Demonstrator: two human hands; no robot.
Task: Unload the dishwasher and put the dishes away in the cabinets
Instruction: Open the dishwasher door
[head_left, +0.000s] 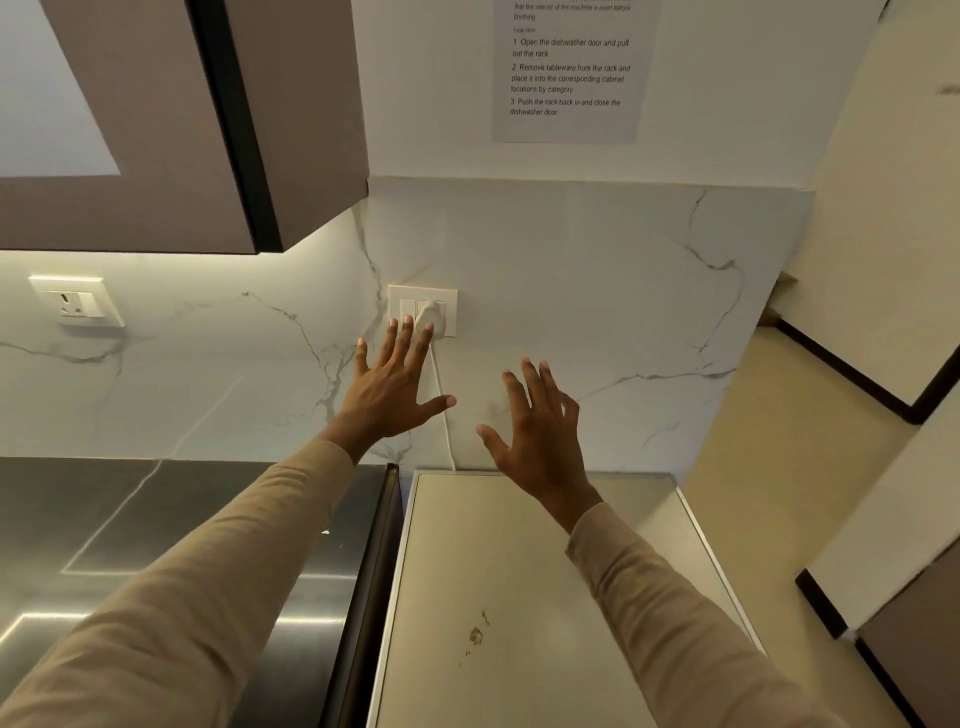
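Left hand (392, 387) and right hand (540, 434) spread wide, holding nothing.

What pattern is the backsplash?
White marble with thin grey veins, clearest in the head view.

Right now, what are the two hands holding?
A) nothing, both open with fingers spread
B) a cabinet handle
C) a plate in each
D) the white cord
A: the left hand and right hand are both raised with fingers spread and empty, in front of the marble backsplash.

The top edge cuts off the wall notice (569, 67); the left hand (395, 384) partly hides the plug (434, 314).
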